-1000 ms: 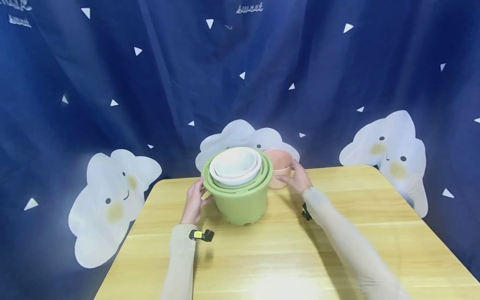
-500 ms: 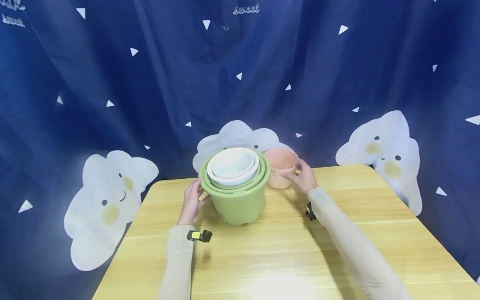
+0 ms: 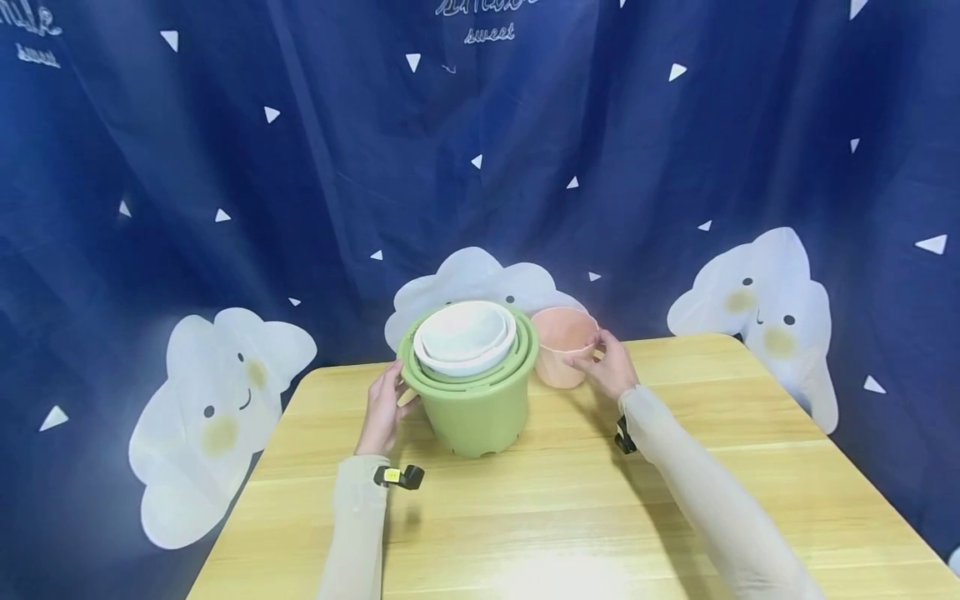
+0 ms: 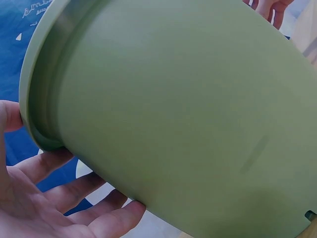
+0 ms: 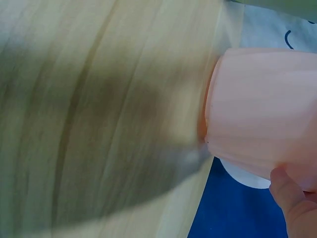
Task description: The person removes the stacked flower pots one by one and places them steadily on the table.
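Note:
A large green flowerpot (image 3: 480, 421) stands upright on the table with smaller pots nested inside, a white one (image 3: 465, 364) innermost. My left hand (image 3: 382, 406) grips it on its left side. In the left wrist view, the thumb lies at the lip of the pot and the other fingers spread along the wall below. Behind and to the right, my right hand (image 3: 611, 367) holds a pink pot (image 3: 558, 371) by its right side, thumb toward me and fingers near the rim. In the right wrist view, the pink pot's base is close to the wooden surface.
The light wooden table (image 3: 480, 525) ends at a far edge just behind the pots. A dark blue curtain (image 3: 337, 167) with white clouds hangs beyond it. Black wrist cameras (image 3: 399, 477) sit on both sleeves.
The pink pot and my right hand have shifted a little to the right, away from the green flowerpot. My left hand keeps its place on the green flowerpot. The head view tilts slightly.

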The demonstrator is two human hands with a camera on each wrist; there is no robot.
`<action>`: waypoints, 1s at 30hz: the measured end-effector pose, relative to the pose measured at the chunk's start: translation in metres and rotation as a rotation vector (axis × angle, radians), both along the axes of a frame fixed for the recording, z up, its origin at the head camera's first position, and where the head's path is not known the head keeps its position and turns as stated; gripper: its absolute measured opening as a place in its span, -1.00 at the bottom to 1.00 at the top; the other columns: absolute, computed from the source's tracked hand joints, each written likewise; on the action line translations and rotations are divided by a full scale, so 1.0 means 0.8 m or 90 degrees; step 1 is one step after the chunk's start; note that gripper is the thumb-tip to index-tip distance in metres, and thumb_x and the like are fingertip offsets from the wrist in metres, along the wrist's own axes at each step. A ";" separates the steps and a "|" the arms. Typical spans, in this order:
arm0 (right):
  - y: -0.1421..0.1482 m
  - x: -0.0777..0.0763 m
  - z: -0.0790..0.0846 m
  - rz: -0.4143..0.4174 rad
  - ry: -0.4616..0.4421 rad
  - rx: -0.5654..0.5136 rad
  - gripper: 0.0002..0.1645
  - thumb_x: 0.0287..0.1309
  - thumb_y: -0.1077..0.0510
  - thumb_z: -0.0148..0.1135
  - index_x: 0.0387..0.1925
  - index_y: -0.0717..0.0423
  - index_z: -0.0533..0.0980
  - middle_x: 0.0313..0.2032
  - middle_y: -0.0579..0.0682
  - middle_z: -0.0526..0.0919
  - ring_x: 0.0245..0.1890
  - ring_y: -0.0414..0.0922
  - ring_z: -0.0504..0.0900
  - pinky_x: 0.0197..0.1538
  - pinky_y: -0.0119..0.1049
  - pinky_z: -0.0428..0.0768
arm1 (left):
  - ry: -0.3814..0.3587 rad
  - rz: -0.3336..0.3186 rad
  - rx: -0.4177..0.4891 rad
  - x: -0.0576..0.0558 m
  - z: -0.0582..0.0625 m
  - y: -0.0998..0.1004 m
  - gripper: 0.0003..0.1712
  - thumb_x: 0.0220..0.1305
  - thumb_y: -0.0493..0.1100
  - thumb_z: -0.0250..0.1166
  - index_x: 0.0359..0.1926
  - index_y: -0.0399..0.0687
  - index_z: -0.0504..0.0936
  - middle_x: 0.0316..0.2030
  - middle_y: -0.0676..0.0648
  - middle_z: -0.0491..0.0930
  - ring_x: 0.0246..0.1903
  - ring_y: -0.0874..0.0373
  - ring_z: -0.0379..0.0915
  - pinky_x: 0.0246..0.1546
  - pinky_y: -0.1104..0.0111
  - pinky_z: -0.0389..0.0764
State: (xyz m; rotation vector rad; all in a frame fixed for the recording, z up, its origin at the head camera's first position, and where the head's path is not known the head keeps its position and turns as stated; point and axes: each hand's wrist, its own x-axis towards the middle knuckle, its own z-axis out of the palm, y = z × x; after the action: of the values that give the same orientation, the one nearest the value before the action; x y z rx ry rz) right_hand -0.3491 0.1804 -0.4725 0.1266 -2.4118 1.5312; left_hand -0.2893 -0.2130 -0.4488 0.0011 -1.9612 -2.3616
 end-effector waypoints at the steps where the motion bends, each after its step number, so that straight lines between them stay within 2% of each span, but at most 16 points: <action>1: 0.001 0.000 -0.001 0.001 0.000 -0.003 -0.37 0.05 0.17 0.60 -0.03 0.35 0.40 0.02 0.25 0.51 0.19 0.17 0.55 0.32 0.06 0.66 | 0.000 0.000 -0.001 0.000 0.000 0.000 -0.42 0.62 0.15 -0.02 0.38 -0.13 0.43 0.42 -0.18 0.40 0.45 -0.09 0.33 0.47 -0.16 0.42; 8: 0.003 0.001 -0.006 0.000 -0.008 -0.001 -0.34 0.05 0.17 0.60 0.02 0.36 0.39 0.10 0.28 0.52 0.30 0.24 0.54 0.33 0.07 0.65 | -0.001 0.003 -0.007 0.000 -0.002 0.000 -0.41 0.62 0.15 -0.02 0.40 -0.14 0.41 0.45 -0.21 0.38 0.47 -0.13 0.30 0.48 -0.18 0.39; 19: 0.005 0.002 -0.004 0.006 -0.011 0.007 -0.35 0.05 0.17 0.60 0.01 0.35 0.38 0.14 0.32 0.53 0.30 0.25 0.55 0.30 0.07 0.67 | 0.003 -0.001 0.000 0.001 0.001 0.001 -0.45 0.62 0.13 -0.02 0.37 -0.12 0.43 0.40 -0.17 0.41 0.45 -0.08 0.32 0.47 -0.17 0.42; 26: 0.008 0.002 -0.005 0.014 -0.010 0.033 -0.34 0.06 0.14 0.59 0.03 0.33 0.39 0.22 0.37 0.53 0.26 0.35 0.59 0.19 0.13 0.72 | -0.002 0.000 -0.007 -0.001 -0.001 0.001 -0.42 0.62 0.16 -0.02 0.40 -0.11 0.42 0.42 -0.19 0.40 0.46 -0.10 0.32 0.47 -0.15 0.42; 30: 0.009 0.002 -0.006 0.011 -0.016 0.064 -0.27 0.08 0.09 0.59 0.12 0.34 0.39 0.26 0.37 0.52 0.31 0.38 0.54 0.30 0.18 0.64 | 0.001 0.000 -0.016 0.000 -0.002 0.001 -0.41 0.63 0.16 -0.03 0.40 -0.12 0.42 0.42 -0.18 0.40 0.46 -0.10 0.32 0.46 -0.14 0.43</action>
State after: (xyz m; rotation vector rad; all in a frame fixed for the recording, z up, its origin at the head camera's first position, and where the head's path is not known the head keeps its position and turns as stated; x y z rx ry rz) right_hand -0.3479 0.1879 -0.4769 0.1499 -2.5142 1.4266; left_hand -0.2896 -0.2120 -0.4500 -0.0030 -1.9890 -2.3366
